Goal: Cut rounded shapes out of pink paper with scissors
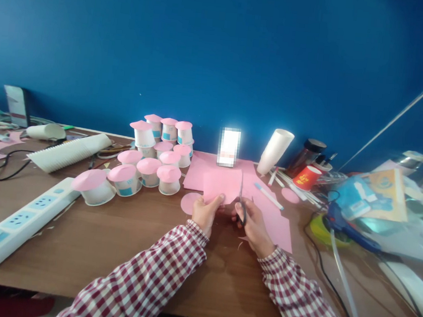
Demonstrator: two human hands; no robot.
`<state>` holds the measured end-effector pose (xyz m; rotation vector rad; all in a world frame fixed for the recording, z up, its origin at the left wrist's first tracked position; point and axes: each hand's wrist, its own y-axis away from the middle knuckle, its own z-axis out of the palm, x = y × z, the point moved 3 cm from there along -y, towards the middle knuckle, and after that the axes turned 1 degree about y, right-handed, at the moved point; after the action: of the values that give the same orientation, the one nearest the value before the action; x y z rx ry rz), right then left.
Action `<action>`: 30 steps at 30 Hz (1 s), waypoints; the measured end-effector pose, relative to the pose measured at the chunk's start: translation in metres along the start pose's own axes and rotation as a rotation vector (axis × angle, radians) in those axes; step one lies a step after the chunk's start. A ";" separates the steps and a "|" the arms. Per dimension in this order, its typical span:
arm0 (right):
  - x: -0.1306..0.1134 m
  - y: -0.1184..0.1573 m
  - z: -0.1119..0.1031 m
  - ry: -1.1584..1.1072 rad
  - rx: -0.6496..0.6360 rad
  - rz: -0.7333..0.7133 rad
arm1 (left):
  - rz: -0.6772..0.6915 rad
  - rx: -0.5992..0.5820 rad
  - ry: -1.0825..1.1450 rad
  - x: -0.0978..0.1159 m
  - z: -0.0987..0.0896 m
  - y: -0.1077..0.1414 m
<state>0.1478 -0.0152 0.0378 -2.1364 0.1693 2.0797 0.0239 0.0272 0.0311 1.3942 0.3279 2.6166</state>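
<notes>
My left hand (207,212) pinches the lower edge of a piece of pink paper (221,183), thumb on top. Dark-handled scissors (242,212) are in my right hand (253,223), its fingers wrapped round the handles. The scissor blades point away from me at the paper's right edge. Beneath and behind lie larger pink sheets (278,224), with a light marker (268,196) on them. A pink paper disc (189,203) rests on the table just left of my left hand.
Several white paper cups with pink tops (121,179) stand at the left. A power strip (29,218) and stacked cups (70,152) lie further left. Upright cups (275,152), a red cup (307,177) and a blue glue gun (352,232) are at the right. A bright phone (229,147) stands behind.
</notes>
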 end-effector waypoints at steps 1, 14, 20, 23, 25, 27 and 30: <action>0.000 0.000 0.000 -0.001 0.002 0.002 | -0.002 0.003 -0.003 0.000 0.000 0.000; -0.001 0.000 -0.002 -0.008 0.021 0.026 | 0.007 -0.001 0.011 0.001 0.001 0.002; -0.003 0.000 -0.003 -0.001 0.029 0.036 | 0.006 -0.004 0.008 -0.001 0.000 -0.001; -0.004 0.000 -0.003 0.000 0.038 0.040 | 0.002 0.002 -0.006 -0.002 -0.001 -0.003; -0.004 0.000 -0.003 0.003 0.038 0.038 | 0.008 0.003 -0.009 -0.002 -0.001 -0.002; -0.004 0.000 -0.003 0.005 0.036 0.040 | 0.019 -0.001 -0.007 -0.001 -0.001 -0.002; -0.003 0.000 -0.003 0.010 0.034 0.047 | 0.023 0.000 -0.005 0.001 0.000 -0.001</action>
<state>0.1510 -0.0159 0.0408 -2.1435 0.2562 2.0760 0.0232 0.0279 0.0315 1.4130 0.3128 2.6307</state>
